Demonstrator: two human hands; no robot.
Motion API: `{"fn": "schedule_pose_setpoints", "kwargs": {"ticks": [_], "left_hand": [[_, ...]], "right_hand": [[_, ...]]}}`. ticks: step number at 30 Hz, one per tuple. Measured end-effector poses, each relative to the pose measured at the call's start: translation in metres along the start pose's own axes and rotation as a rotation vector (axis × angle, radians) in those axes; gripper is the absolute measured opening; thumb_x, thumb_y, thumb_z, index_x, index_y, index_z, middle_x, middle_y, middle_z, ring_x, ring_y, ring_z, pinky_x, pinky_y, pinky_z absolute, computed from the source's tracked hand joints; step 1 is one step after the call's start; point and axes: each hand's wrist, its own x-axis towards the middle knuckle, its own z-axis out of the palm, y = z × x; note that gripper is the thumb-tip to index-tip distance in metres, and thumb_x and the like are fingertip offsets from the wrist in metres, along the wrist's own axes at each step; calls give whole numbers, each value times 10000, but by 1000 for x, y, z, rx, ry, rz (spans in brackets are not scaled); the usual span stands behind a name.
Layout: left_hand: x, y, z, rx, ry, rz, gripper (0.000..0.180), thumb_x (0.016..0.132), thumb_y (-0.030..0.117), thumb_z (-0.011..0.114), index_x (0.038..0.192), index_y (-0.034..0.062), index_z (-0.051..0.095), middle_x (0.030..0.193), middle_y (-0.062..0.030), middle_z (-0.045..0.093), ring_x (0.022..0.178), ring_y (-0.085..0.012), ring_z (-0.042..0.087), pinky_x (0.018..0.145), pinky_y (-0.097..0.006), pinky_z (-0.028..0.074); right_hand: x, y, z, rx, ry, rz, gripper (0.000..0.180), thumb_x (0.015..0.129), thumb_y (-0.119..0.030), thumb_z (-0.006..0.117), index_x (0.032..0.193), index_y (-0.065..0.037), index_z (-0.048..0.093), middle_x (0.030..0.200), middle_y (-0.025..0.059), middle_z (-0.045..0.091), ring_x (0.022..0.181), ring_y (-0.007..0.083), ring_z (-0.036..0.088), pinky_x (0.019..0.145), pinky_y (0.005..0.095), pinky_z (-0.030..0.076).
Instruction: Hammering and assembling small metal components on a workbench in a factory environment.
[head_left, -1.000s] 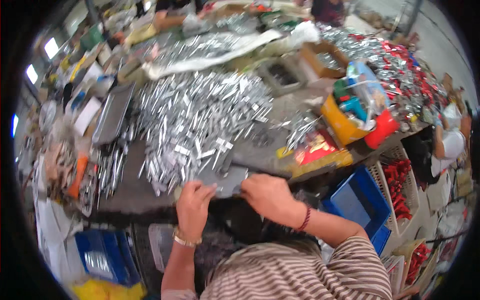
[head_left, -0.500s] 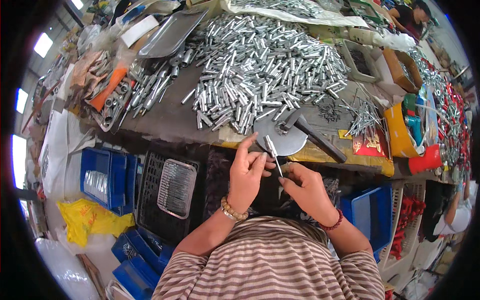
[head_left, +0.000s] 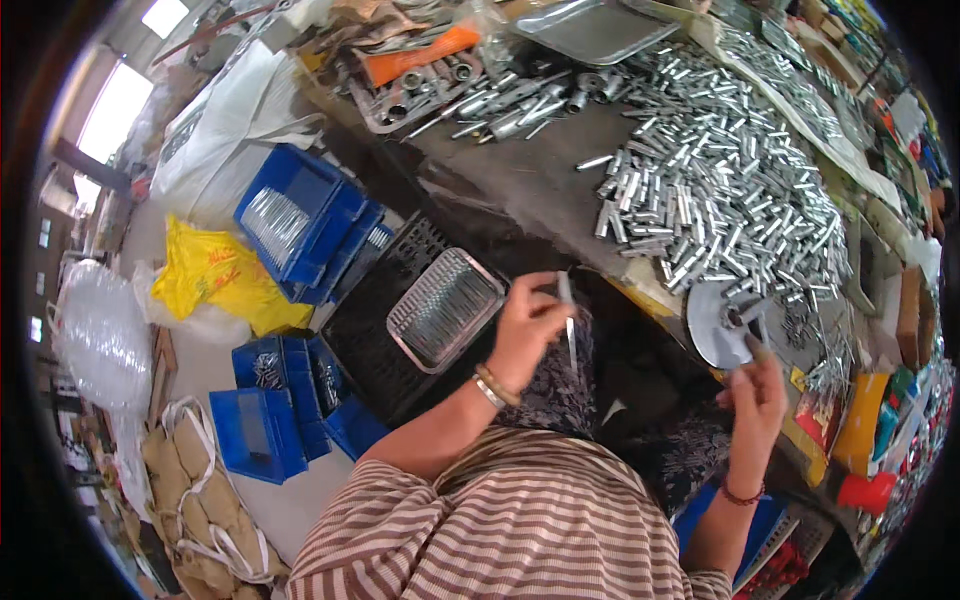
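Observation:
My left hand (head_left: 528, 328) pinches a thin metal rod with a silver sleeve (head_left: 567, 293) on its upper end, held upright beside the black crate. Over the bench edge, my right hand (head_left: 757, 398) is closed around the handle of a hammer (head_left: 742, 316), blurred by motion; much of the handle is hidden by the fingers. The hammer head is over a round grey metal plate (head_left: 704, 325). Behind the plate spreads a large pile of short silver metal sleeves (head_left: 700, 170).
A metal tray of thin rods (head_left: 402, 318) sits in a black plastic crate (head_left: 352, 338) at left. Blue bins (head_left: 318, 222) and a yellow bag (head_left: 215, 275) lie beyond. Wrenches and sockets (head_left: 420, 85) lie on the far bench; a red cup-like object (head_left: 868, 493) is at right.
The view has swung left. My hands have parted: the left carries the rod and sleeve toward the crate, while the right has let go of the rod and taken hold of the hammer.

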Motion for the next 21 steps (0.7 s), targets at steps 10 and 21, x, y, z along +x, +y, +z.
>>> {"fn": "schedule_pose_setpoints", "kwargs": {"ticks": [10, 21], "left_hand": [[114, -156, -194, 86, 612, -79, 427, 848, 65, 811, 1210, 81, 585, 847, -77, 677, 605, -173, 623, 490, -327, 493], [192, -202, -229, 220, 676, -233, 504, 823, 37, 815, 1241, 120, 546, 806, -103, 668, 558, -206, 621, 461, -358, 491]], "right_hand": [[18, 9, -9, 3, 63, 45, 387, 1015, -95, 628, 1399, -57, 627, 909, -5, 670, 684, 35, 581, 563, 176, 426], [14, 12, -7, -48, 90, 10, 331, 1018, -97, 632, 1339, -23, 658, 880, 15, 676, 647, 39, 575, 541, 178, 426]]}}
